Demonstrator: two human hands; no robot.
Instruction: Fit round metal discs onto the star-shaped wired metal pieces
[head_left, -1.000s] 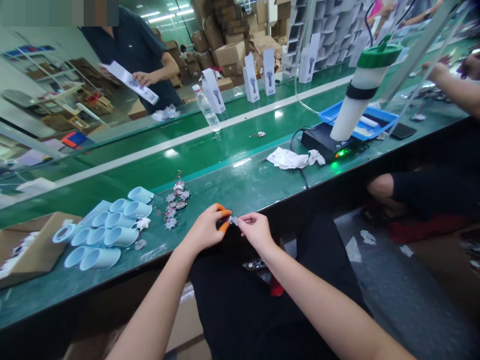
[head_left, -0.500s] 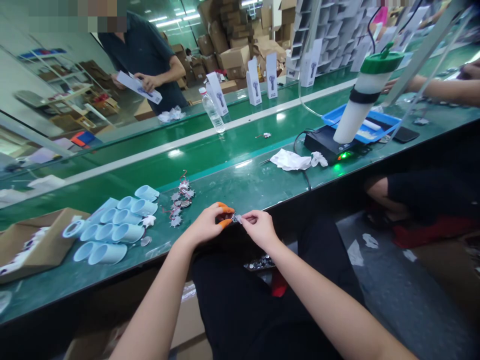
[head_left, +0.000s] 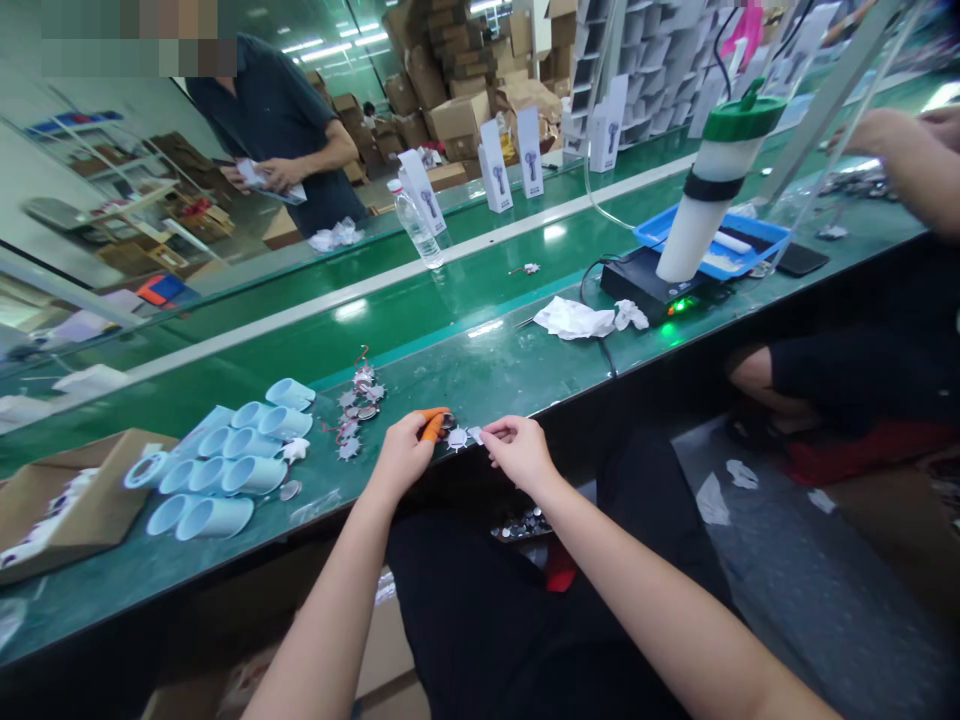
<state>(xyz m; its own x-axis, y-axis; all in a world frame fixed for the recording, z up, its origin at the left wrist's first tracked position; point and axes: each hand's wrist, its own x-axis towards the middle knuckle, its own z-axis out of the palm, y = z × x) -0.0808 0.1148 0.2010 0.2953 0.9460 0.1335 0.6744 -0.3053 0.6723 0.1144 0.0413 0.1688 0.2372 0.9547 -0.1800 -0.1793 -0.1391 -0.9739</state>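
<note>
Left hand (head_left: pixel 405 452): fingers curled; the thumb and forefinger, in orange finger cots (head_left: pixel 433 425), close on the left edge of a star-shaped part (head_left: pixel 456 438).
Right hand (head_left: pixel 519 452): fingertips pinched on a pale tab (head_left: pixel 475 434) at the part's right edge.
Part's place: held between the two hands, at the near edge of the green bench (head_left: pixel 480 375).
Hard to make out: whether the tab belongs to the part or is a separate piece; the part's surface is too small to read.
Partly hidden: small silvery pieces (head_left: pixel 523 522) on the lap, covered in part by the right forearm.
Cut off: a cardboard box (head_left: pixel 67 495) at the left border.
Nearby: light-blue tubes (head_left: pixel 225 460) lying heaped, and just beside them more star parts with red wires (head_left: pixel 355 408).
Change: half a second ago the fingertips met and hid the part; now the hands are slightly apart and its star outline shows.
Across the belt: a person's sheet (head_left: pixel 271 182) is now bunched close to the body, not held out.
</note>
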